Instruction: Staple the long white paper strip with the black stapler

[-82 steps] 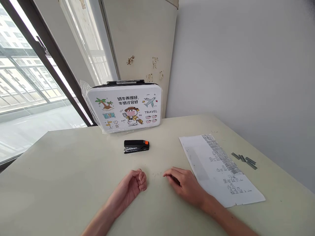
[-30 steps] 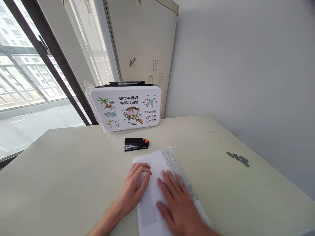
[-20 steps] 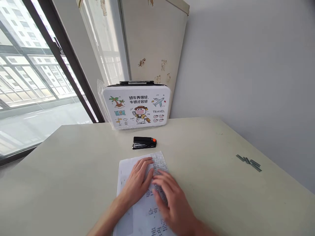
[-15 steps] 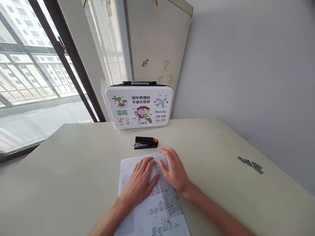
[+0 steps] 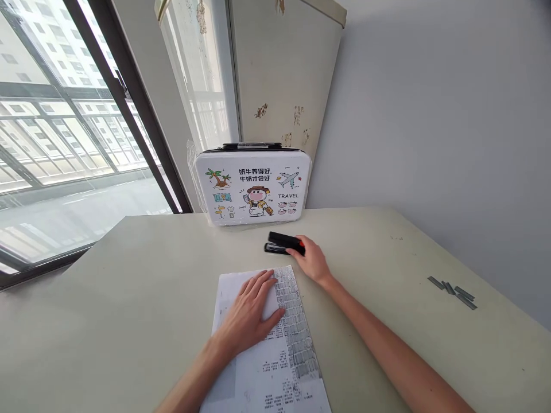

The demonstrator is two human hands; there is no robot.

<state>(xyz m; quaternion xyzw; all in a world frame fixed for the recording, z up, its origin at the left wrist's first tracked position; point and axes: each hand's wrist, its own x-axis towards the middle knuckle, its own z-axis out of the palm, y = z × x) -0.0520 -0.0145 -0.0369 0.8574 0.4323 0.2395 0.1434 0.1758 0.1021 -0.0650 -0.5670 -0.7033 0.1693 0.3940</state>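
Printed paper sheets (image 5: 258, 373) lie on the table, with many rows of staples along their right side. My left hand (image 5: 249, 312) rests flat on the upper part of the paper, its fingers spread. Beyond the paper's top right corner, my right hand (image 5: 312, 259) grips the rear end of a black stapler (image 5: 282, 241), thumb on the near side and fingers over the far side. The stapler's jaw points left and its orange-red part is partly covered by my fingers.
A white case (image 5: 253, 189) with cartoon prints stands at the back of the table (image 5: 129, 310). Several grey staple strips (image 5: 465, 298) lie at the right. A window is at the left, a worn cabinet behind the case, and a wall at the right.
My right hand has left the paper and taken hold of the stapler, which has shifted right. My left hand stays on the paper. The view has turned slightly left.
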